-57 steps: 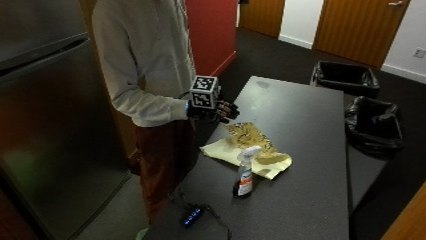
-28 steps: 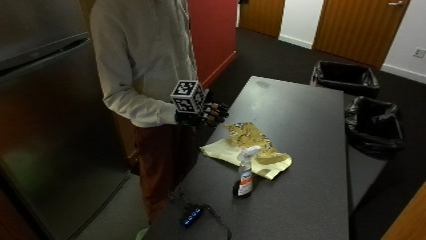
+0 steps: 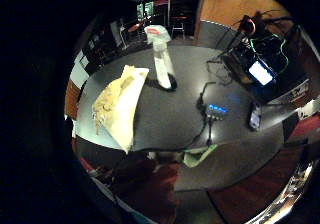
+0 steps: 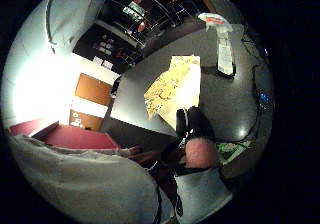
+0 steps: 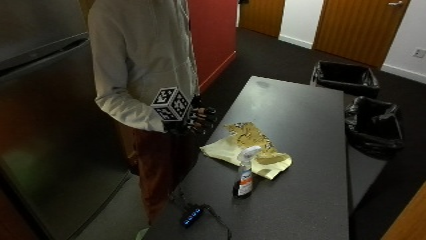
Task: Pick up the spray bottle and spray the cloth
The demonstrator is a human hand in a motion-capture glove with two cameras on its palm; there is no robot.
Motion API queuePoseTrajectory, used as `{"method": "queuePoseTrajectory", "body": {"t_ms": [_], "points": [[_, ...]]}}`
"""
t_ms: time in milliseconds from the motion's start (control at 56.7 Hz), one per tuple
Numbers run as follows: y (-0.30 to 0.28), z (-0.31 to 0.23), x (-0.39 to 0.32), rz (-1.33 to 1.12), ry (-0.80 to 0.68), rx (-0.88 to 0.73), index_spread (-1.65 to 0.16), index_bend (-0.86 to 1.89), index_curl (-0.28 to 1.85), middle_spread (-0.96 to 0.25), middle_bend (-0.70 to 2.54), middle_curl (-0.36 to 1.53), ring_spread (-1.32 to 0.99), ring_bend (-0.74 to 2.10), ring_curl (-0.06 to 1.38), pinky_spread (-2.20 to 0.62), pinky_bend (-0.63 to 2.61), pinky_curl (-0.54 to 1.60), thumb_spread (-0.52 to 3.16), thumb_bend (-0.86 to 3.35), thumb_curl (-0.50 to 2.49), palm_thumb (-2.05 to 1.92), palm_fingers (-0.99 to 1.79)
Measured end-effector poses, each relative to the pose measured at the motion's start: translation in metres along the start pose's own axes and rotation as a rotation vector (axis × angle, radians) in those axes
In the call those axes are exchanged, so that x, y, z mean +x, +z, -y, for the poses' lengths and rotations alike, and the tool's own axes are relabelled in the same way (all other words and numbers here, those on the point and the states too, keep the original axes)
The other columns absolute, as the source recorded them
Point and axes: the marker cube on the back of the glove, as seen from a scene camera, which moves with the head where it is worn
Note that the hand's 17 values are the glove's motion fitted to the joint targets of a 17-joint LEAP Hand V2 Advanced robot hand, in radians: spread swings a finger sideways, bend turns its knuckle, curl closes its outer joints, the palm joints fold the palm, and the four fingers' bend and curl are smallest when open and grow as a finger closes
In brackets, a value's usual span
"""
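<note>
In the outside view a clear spray bottle (image 5: 244, 173) with a white trigger head and orange label stands upright on the dark table (image 5: 299, 110), at the near edge of a crumpled yellow cloth (image 5: 248, 149). My gloved right hand (image 5: 195, 118) hangs off the table's left edge, close to my body, fingers relaxed and holding nothing. It is well short of the bottle. Both palm views look across the table at the spray bottle (image 3: 161, 60) (image 4: 223, 45) beside the cloth (image 3: 118, 107) (image 4: 173, 86). A gloved fingertip (image 4: 198, 128) shows in the thumb side view.
A power strip (image 5: 192, 216) with blue lights and its cable lie at the table's near end, close to the bottle. Two black-lined bins (image 5: 345, 78) (image 5: 375, 126) stand to the right of the table. A tall grey cabinet (image 5: 46, 125) stands at the left.
The gloved hand has drawn back from over the table's left edge toward my body and dropped slightly. Bottle and cloth have not moved.
</note>
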Motion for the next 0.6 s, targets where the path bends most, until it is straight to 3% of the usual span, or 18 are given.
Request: {"method": "queuePoseTrajectory", "body": {"t_ms": [600], "points": [[0.004,0.042,0.061,0.082,0.04,-0.065,-0.38,0.12,0.21,-0.06,0.25,0.35,-0.04,0.35,0.28,0.19,0.37,0.36,0.93,-0.03,0.49,0.81,0.22]]}}
